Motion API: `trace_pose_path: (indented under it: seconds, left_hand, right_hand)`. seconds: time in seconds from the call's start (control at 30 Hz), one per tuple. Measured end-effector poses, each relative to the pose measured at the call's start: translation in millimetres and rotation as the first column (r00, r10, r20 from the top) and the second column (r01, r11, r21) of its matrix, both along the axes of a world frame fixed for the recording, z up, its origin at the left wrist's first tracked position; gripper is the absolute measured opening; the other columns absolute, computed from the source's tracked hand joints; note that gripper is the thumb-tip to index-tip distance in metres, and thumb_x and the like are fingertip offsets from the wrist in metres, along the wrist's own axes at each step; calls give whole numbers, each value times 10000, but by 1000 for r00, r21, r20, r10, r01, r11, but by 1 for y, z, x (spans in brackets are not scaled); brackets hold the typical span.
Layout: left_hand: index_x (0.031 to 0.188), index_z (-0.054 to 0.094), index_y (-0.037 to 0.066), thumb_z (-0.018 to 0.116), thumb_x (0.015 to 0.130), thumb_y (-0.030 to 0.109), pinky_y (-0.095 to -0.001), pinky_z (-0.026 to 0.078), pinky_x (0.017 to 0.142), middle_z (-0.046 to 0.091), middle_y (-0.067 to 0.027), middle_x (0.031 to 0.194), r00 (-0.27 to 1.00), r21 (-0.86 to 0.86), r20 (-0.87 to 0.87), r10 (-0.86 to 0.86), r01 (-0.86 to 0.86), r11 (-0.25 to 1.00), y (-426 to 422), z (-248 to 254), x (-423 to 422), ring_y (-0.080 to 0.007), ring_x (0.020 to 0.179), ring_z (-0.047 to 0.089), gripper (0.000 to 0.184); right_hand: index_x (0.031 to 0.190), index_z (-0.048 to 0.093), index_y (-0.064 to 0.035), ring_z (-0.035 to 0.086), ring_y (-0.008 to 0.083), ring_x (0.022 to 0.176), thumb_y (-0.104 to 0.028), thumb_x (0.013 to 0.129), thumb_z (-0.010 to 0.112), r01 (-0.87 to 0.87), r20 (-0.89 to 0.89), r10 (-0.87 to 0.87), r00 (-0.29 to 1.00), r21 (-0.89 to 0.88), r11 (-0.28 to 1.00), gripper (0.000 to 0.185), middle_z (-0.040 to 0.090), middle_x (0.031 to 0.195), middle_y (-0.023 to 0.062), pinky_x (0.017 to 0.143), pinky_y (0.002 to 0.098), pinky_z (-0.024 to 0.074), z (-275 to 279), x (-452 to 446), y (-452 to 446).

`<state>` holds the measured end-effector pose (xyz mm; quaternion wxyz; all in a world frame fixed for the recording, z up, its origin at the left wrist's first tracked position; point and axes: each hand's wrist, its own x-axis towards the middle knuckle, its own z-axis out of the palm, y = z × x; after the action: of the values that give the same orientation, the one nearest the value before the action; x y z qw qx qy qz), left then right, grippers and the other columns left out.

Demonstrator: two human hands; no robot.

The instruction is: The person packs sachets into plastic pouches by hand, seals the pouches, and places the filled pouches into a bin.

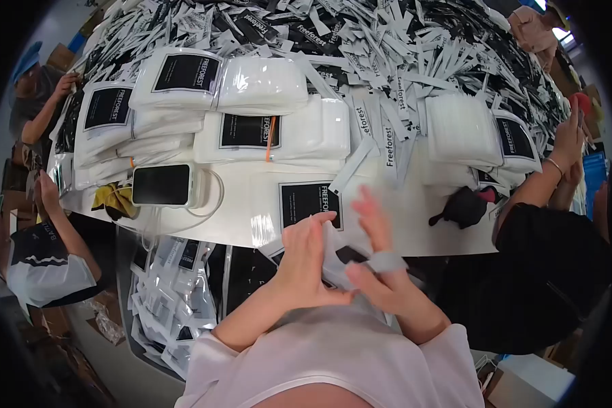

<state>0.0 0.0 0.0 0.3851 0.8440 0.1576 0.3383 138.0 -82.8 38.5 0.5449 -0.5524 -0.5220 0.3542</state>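
In front of my chest, a clear plastic bag (334,253) with a dark label is between my hands. My left hand (299,262) grips its left side, thumb low and fingers raised in a C shape. My right hand (381,279) is on the other side, fingers stretched and thumb apart, blurred by motion. A greyish strip (387,262) crosses it; I cannot tell if it belongs to the bag. Just beyond lies a flat bag with a black Freeforest label (292,204), a narrow white sachet (351,165) resting over its top edge.
Stacked labelled bags (272,139) stand behind, more (462,132) at right. Printed sachets (387,61) heap across the back. A phone (162,185) with a cable lies left, a black pouch (461,207) right. Below the edge, a bin holds bags (177,285). Co-workers sit at both sides.
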Motion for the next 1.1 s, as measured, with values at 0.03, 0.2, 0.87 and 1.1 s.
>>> trace_pose_path:
  seconds: [0.03, 0.2, 0.87, 1.1]
  left_hand:
    - [1391, -7, 25, 761, 487, 371, -444, 272, 823, 364, -218, 1256, 999, 16, -38, 13, -12, 1000, 2, 1, -1, -356, 1070, 393, 1235]
    - [1384, 25, 9, 775, 507, 358, -424, 288, 816, 362, -218, 1254, 990, 102, -142, -19, 33, 994, 4, 6, -7, -359, 1061, 400, 1205]
    - [919, 648, 9, 628, 803, 56, -228, 436, 523, 646, -57, 724, 999, -723, 44, -21, 47, 689, 14, 28, -25, -78, 586, 566, 128]
    - [922, 636, -47, 565, 828, 29, -283, 464, 656, 630, -169, 965, 976, -506, 215, -45, 151, 849, 16, 16, -61, -232, 762, 608, 141]
  right_hand:
    - [1258, 446, -121, 348, 279, 1181, -307, 733, 699, 179, 94, -190, 977, 114, 977, 612, 321, 1340, 75, 1004, 420, 239, 1, -3, -3]
    - [901, 657, -89, 530, 215, 973, -218, 701, 713, -38, 554, 10, 832, 39, 999, 245, 613, 863, -21, 954, 456, 293, 6, 7, -8]
    - [845, 610, 32, 553, 200, 659, -3, 772, 614, -3, 44, 6, 999, -67, 998, 81, 590, 808, 106, 592, 253, 424, -13, 0, -2]
    - [781, 636, 8, 560, 233, 661, 2, 713, 630, -100, 191, 115, 975, -86, 991, 69, 619, 725, 116, 634, 286, 436, -27, -10, 14]
